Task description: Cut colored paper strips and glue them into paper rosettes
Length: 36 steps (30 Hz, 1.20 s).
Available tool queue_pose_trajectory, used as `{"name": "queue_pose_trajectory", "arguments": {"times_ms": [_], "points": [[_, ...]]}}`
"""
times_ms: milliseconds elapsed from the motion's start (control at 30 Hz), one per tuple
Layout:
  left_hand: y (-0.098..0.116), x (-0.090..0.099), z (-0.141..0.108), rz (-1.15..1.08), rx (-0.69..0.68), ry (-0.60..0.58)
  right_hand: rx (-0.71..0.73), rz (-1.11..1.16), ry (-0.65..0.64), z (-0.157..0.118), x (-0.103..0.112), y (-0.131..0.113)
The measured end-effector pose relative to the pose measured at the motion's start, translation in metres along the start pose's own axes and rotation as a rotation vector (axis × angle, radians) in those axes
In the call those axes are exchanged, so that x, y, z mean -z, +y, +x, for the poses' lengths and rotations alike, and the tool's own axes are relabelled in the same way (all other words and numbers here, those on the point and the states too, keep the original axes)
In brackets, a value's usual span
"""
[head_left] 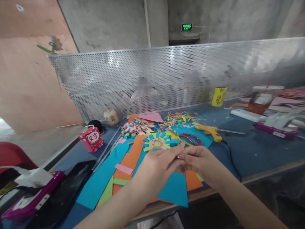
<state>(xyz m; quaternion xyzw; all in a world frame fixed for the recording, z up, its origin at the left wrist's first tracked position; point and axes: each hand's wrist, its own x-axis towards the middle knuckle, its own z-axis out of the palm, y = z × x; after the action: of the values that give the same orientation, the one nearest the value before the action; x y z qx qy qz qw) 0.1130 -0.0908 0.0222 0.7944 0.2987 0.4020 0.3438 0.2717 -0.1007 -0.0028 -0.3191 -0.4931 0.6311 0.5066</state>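
My left hand (162, 160) and my right hand (199, 160) meet above the table's front edge, fingers pinched together at the fingertips. Whatever lies between them is hidden or too small to make out. Just beyond my left hand is a round flower-like piece (158, 144) of blue, green and pink strips around a green middle. Under and around my hands lie blue sheets (175, 189), an orange sheet (133, 152) and a small pink strip (124, 169). Red-handled scissors (192, 139) rest just past my right hand.
A yellow glue gun (209, 129) with its cord lies right; cut scraps (179, 119) and finished curled pieces (134, 127) lie behind. A red drink carton (91, 139), black phone-like slab (69, 187) and purple power strip (35, 197) stand left. A perforated metal screen (114, 82) borders the back.
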Motion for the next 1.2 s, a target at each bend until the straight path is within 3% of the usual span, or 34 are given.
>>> {"name": "queue_pose_trajectory", "arguments": {"times_ms": [133,267,333,433,533,633,700,800,867,1067,1200], "points": [[-0.004,0.0,0.008,0.0,-0.015,-0.014,-0.143,0.172,-0.113,-0.012,0.009,-0.009],[-0.005,0.004,0.017,-0.249,0.186,-0.021,-0.189,0.13,-0.162,-0.021,0.018,-0.016],[-0.006,0.008,0.019,-0.404,0.301,-0.038,-0.17,0.095,-0.092,-0.023,0.025,-0.018],[-0.006,0.013,0.02,-0.555,0.404,-0.065,-0.052,-0.011,0.137,-0.022,0.037,-0.021],[-0.005,0.013,0.021,-0.611,0.439,-0.069,0.124,-0.314,0.312,-0.02,0.043,-0.025],[-0.003,0.008,0.021,-0.607,0.348,-0.024,0.193,-0.474,0.314,-0.016,0.037,-0.024],[0.0,0.004,0.021,-0.585,0.253,0.011,0.14,-0.298,0.215,-0.012,0.026,-0.019],[0.005,0.0,0.02,-0.517,0.148,0.04,-0.073,0.054,-0.021,-0.007,0.006,-0.01],[0.007,0.0,0.018,-0.402,0.086,0.041,-0.178,0.19,-0.102,-0.006,-0.004,-0.007],[0.0,0.011,0.012,0.128,-0.153,-0.037,-0.148,0.37,-0.058,-0.006,-0.004,-0.008],[-0.002,0.013,0.006,0.215,-0.21,-0.121,-0.089,0.341,-0.049,-0.006,0.001,-0.007]]}}
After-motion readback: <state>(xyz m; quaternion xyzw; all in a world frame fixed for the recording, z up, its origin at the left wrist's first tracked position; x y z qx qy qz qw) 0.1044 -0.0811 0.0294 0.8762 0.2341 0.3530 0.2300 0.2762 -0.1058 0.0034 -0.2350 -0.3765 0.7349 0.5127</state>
